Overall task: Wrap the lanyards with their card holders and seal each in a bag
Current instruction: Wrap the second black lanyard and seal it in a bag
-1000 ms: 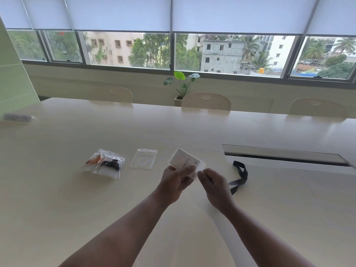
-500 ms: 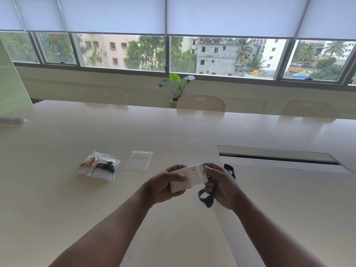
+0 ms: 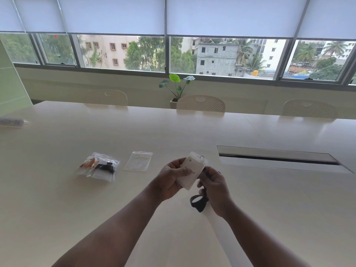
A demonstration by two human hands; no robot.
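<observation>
Hands held card holder and lanyard above the table

Forearms reached in from the near edge, meeting over the pale table [image 3: 57, 209]. The left hand [image 3: 170, 181] gripped a white card holder [image 3: 192, 171], its thumb pressed across the face and its fingers curled behind, so that the holder stood tilted with its top corner away from the person. The right hand [image 3: 215, 189] was just beside it, fingers curled round a black lanyard [image 3: 199, 203], whose loop hung below the holder's lower corner, clear of the tabletop.

Farther out and to the left lay an empty clear bag [image 3: 138, 160], flat on the surface. Left of that sat two filled bags [image 3: 99, 166], overlapping, one showing orange and one showing a black strap on white. To the right a long recessed slot [image 3: 277, 157] was set into the table. Three perforated chairs [image 3: 200, 103] stood along the far edge, and a small potted plant [image 3: 176, 87] stood behind them under the windows [image 3: 123, 53].
</observation>
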